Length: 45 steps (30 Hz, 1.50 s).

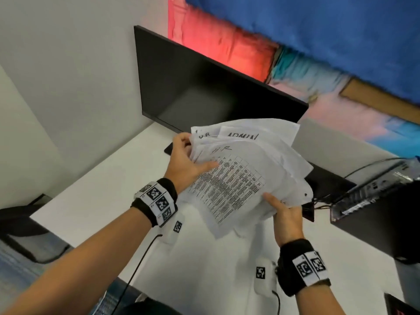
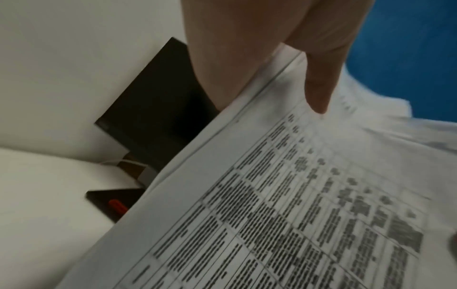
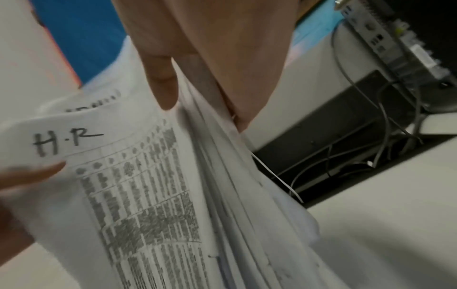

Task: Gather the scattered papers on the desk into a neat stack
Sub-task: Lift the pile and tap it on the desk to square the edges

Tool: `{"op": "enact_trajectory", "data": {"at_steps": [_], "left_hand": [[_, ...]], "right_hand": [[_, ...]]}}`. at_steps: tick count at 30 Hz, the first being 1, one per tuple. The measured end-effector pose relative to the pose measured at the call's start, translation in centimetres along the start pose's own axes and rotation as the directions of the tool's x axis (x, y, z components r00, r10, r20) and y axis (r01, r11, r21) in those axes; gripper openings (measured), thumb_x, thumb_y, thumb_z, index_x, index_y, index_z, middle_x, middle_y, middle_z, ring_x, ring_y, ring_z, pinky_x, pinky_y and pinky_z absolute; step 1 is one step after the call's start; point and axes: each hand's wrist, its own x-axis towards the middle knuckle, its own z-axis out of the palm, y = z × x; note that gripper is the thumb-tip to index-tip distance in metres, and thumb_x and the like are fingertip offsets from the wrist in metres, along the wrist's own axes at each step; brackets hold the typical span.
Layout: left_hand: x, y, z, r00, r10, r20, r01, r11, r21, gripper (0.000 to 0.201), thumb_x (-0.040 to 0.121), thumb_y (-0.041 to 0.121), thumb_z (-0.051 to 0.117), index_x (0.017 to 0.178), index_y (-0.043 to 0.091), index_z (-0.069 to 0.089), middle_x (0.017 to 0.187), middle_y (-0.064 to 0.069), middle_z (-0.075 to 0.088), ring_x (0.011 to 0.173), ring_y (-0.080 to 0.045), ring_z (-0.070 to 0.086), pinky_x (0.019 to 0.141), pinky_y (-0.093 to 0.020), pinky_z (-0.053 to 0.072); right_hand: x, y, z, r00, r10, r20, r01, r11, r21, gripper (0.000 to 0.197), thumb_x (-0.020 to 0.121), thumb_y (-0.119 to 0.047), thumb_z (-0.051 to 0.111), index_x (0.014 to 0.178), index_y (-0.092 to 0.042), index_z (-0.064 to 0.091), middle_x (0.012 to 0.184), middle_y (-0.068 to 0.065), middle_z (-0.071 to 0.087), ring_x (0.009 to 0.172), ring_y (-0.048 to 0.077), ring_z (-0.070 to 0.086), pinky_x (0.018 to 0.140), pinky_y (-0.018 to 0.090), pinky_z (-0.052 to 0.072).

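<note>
A loose, fanned bundle of white papers (image 1: 245,169) is held above the white desk (image 1: 102,189). The top sheet carries a printed table and a handwritten "H.R"; sheets behind read "ADMIN". My left hand (image 1: 186,160) grips the bundle's left edge, thumb on top and fingers behind. My right hand (image 1: 286,214) pinches the bundle's lower right corner, thumb on the printed side. The left wrist view shows my thumb (image 2: 319,86) lying on the papers (image 2: 296,195). In the right wrist view my thumb (image 3: 163,82) and fingers clamp the uneven sheet edges (image 3: 222,185).
A dark monitor (image 1: 204,87) stands on the desk behind the papers, its black base (image 2: 108,199) showing in the left wrist view. A computer case with cables (image 1: 372,189) sits at the right. A black cable (image 1: 141,258) runs over the desk's near edge.
</note>
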Motion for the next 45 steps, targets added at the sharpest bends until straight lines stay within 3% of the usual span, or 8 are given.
{"op": "enact_trajectory", "data": {"at_steps": [4, 16, 19, 24, 29, 33, 39, 45], "left_hand": [[1.4, -1.5, -1.1, 0.994, -0.089, 0.066, 0.095, 0.991, -0.093, 0.058, 0.068, 0.007, 0.09, 0.121, 0.004, 0.064, 0.114, -0.017, 0.075, 0.105, -0.03, 0.074, 0.091, -0.055, 0.058], [3.1, 1.0, 2.3, 0.979, -0.044, 0.198, 0.016, 0.99, 0.138, 0.029, 0.08, 0.011, 0.081, 0.107, 0.005, 0.074, 0.101, -0.011, 0.078, 0.093, -0.033, 0.074, 0.085, -0.052, 0.06], [3.4, 1.8, 1.2, 0.996, -0.051, 0.074, 0.05, 0.999, 0.022, 0.024, 0.081, 0.004, 0.078, 0.105, 0.005, 0.074, 0.1, -0.009, 0.078, 0.093, -0.034, 0.075, 0.08, -0.049, 0.062], [4.9, 2.3, -2.3, 0.988, -0.139, -0.062, 0.097, 0.888, -0.45, 0.036, 0.084, -0.008, 0.07, 0.119, 0.0, 0.068, 0.116, -0.019, 0.074, 0.105, -0.035, 0.072, 0.086, -0.049, 0.06], [4.8, -0.5, -3.0, 0.958, -0.269, 0.1, 0.264, 0.69, -0.674, 0.05, 0.096, 0.009, 0.059, 0.145, 0.005, 0.051, 0.142, -0.021, 0.058, 0.131, -0.038, 0.056, 0.107, -0.057, 0.045], [2.9, -2.8, -2.3, 0.89, -0.323, 0.322, 0.456, 0.644, -0.614, 0.054, 0.096, 0.022, 0.061, 0.147, 0.011, 0.049, 0.147, -0.017, 0.054, 0.134, -0.034, 0.054, 0.113, -0.054, 0.039], [4.7, -1.7, -8.0, 0.78, -0.44, 0.444, 0.608, 0.7, -0.375, 0.096, 0.056, 0.065, 0.082, 0.134, 0.011, 0.063, 0.128, -0.017, 0.068, 0.106, -0.031, 0.072, 0.09, -0.043, 0.057], [4.7, -0.8, -5.5, 0.773, -0.378, 0.509, 0.331, 0.926, 0.184, 0.046, 0.078, 0.018, 0.082, 0.122, 0.015, 0.069, 0.12, -0.004, 0.075, 0.111, -0.022, 0.072, 0.094, -0.037, 0.057]], "right_hand": [[0.6, 0.2, -0.1, 0.999, 0.048, 0.002, -0.048, 0.985, 0.164, 0.054, 0.086, -0.01, 0.069, 0.139, -0.005, 0.056, 0.123, 0.009, 0.074, 0.116, 0.027, 0.069, 0.091, 0.034, 0.057], [1.3, -0.8, 0.1, 0.975, 0.094, 0.201, -0.092, 0.996, -0.019, 0.06, 0.078, -0.006, 0.075, 0.136, -0.01, 0.058, 0.124, 0.011, 0.073, 0.115, 0.026, 0.07, 0.092, 0.036, 0.056], [0.5, 0.8, -1.0, 0.992, 0.105, 0.073, -0.098, 0.99, -0.102, 0.068, 0.076, -0.02, 0.083, 0.138, -0.015, 0.056, 0.126, 0.007, 0.072, 0.119, 0.021, 0.067, 0.09, 0.025, 0.055], [-1.1, 4.7, -2.3, 0.942, 0.335, -0.026, -0.336, 0.941, -0.032, 0.121, 0.053, -0.044, 0.091, 0.156, -0.029, 0.028, 0.146, 0.0, 0.051, 0.137, 0.019, 0.047, 0.115, 0.042, 0.033], [-0.9, 4.5, -1.1, 0.916, 0.394, 0.08, -0.398, 0.859, 0.322, 0.054, 0.078, -0.026, 0.077, 0.127, -0.015, 0.059, 0.12, 0.007, 0.07, 0.119, 0.028, 0.061, 0.102, 0.048, 0.044], [0.1, 2.3, -0.7, 0.924, 0.376, 0.072, -0.38, 0.875, 0.301, 0.054, 0.088, -0.019, 0.066, 0.141, -0.017, 0.056, 0.131, 0.014, 0.069, 0.122, 0.034, 0.065, 0.103, 0.051, 0.048], [-0.2, 0.0, -4.1, 0.935, 0.351, -0.043, -0.342, 0.929, 0.142, 0.02, 0.093, -0.005, 0.061, 0.112, -0.005, 0.069, 0.107, 0.015, 0.078, 0.087, 0.022, 0.079, 0.064, 0.03, 0.062], [-2.3, -1.6, -4.2, 0.971, 0.237, 0.022, -0.238, 0.971, 0.028, 0.034, 0.083, 0.009, 0.062, 0.111, -0.009, 0.07, 0.104, 0.008, 0.08, 0.09, 0.018, 0.078, 0.072, 0.031, 0.063]]}}
